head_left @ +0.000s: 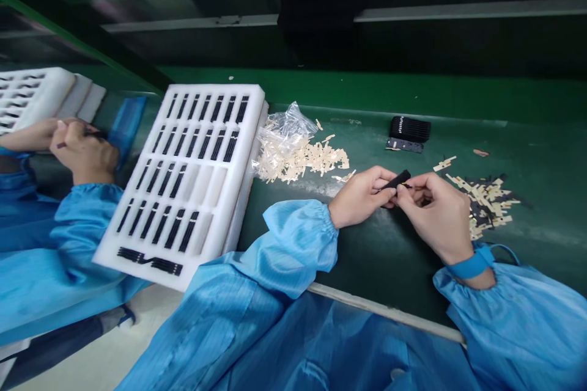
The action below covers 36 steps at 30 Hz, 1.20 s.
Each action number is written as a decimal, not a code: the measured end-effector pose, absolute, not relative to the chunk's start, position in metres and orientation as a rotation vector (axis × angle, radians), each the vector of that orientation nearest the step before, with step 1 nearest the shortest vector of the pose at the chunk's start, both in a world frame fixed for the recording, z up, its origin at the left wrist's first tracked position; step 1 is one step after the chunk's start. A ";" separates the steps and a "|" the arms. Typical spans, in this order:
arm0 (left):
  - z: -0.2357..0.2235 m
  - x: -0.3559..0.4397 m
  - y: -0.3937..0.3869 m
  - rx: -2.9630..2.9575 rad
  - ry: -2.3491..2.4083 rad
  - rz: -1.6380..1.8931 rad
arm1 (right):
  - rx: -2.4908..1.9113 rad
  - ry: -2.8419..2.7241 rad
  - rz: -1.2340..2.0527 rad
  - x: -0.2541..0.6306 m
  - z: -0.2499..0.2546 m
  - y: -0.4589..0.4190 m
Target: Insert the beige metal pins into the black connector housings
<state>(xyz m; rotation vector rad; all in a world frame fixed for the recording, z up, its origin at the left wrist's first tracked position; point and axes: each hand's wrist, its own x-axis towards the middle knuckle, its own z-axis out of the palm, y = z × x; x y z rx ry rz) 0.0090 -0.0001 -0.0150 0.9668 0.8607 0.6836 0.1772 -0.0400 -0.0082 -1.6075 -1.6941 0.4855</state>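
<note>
My left hand [360, 197] and my right hand [433, 214] meet above the green bench mat [376, 250], both pinching a small black strip [397, 180] by its ends. To the left of my hands lies a heap of cream-coloured strips [300, 162], partly beside a clear plastic bag [284, 137]. Nearer my right hand is a mixed pile of cream and black pieces [486, 204]. A white foam tray [183, 244] holds rows of black strips in its slots, and its lower slots show some gaps.
A co-worker's hands [82, 156] work on a black item at the left, beside another foam tray [32, 98]. A black stack [409, 129] and a dark plate [404, 145] lie at the back of the mat. A blue strap [472, 263] circles my right wrist.
</note>
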 end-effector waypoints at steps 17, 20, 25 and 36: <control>-0.007 0.005 0.001 1.140 0.947 0.746 | -1.536 -1.539 0.418 0.185 -0.003 -0.040; -0.010 0.006 -0.003 1.239 0.944 0.734 | -1.520 -1.612 0.449 0.182 -0.004 -0.039; -0.013 0.009 -0.010 1.280 1.004 0.766 | -1.467 -1.706 0.335 0.176 -0.004 -0.039; -0.016 0.015 -0.016 1.282 1.040 0.778 | -1.528 -1.539 0.452 0.167 -0.002 -0.043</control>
